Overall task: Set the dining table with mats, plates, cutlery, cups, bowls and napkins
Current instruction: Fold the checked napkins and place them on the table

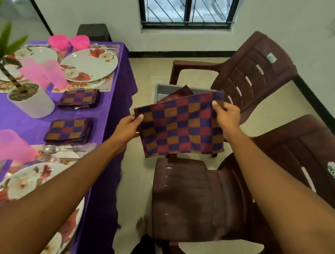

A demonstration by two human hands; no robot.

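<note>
- Left hand (129, 127) and right hand (226, 116), apart, each pinch one short end of a checked napkin (181, 124).
- Its long axis runs left to right (right end higher), in the air just beside the purple table (117, 94).
- Grey tray (161, 88) behind it.

Both arms are stretched forward; a napkin (180, 126) is pinched at opposite edges by the left hand (129, 126) and right hand (226, 116).

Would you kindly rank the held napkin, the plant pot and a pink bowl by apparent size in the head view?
1. held napkin, though it is nearest the camera
2. plant pot
3. pink bowl; the two look alike
</note>
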